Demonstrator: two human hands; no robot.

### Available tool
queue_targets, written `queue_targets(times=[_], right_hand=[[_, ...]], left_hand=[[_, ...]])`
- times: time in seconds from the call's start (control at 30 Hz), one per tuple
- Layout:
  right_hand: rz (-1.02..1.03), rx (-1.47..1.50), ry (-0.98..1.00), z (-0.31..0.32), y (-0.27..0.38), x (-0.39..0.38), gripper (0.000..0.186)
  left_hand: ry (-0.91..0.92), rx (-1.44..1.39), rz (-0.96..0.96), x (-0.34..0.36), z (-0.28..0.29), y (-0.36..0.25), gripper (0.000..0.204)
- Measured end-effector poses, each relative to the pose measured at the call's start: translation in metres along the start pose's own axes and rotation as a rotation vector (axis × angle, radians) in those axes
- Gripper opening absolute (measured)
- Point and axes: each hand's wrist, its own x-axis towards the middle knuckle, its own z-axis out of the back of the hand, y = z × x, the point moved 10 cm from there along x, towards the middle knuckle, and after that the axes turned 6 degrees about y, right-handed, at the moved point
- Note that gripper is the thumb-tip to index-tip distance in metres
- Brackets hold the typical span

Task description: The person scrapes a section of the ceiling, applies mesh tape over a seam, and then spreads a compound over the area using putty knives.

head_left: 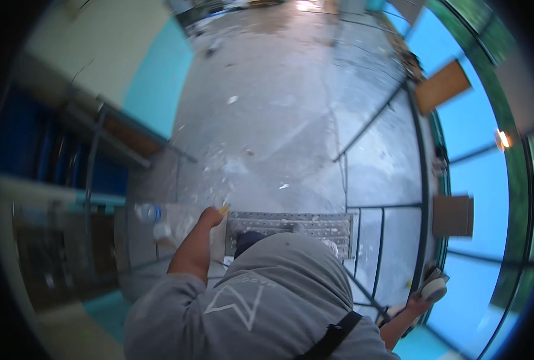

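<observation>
My left hand point(211, 217) is closed around a thin yellow item point(223, 210), beside the left end of a perforated metal plank point(291, 219) under my body. My right hand point(418, 303), at the lower right near the scaffold rail, grips a white roll point(433, 290), probably tape, with a dark grey flat item point(432, 275) behind it that is too blurred to name. A clear plastic container with a blue band point(149, 212) and a pale plastic bag point(177, 225) lie left of my left hand.
Metal scaffold railings point(422, 168) run along the right, before a light blue wall point(477, 180). Brown boards point(442, 87) and cardboard point(453, 216) are at the rail. A concrete floor point(261, 108) with scattered debris lies below. Metal frames point(90, 162) stand at left, by a cream and turquoise wall point(153, 72).
</observation>
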Motion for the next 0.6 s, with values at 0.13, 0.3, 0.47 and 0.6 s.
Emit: queue_targets(times=[0.13,0.3,0.47,0.6], right_hand=[[-0.301,0.308,0.44,-0.184,0.036,0.003,0.046],[-0.528,0.057,0.837,-0.389,0.071,-0.098,0.043],[-0.322,-0.159,1.285,-0.53,0.074,-0.191,0.041],[1.012,-0.938,1.465,-0.592,0.109,-0.341,0.035]], left_hand=[[0.106,-0.636,0.324,-0.054,-0.058,0.037,0.035],[-0.099,-1.144,0.472,-0.083,-0.153,0.115,0.042],[-0.267,-1.405,0.549,-0.082,-0.233,0.148,0.034],[-0.225,-1.219,0.522,-0.058,-0.291,0.184,0.03]])
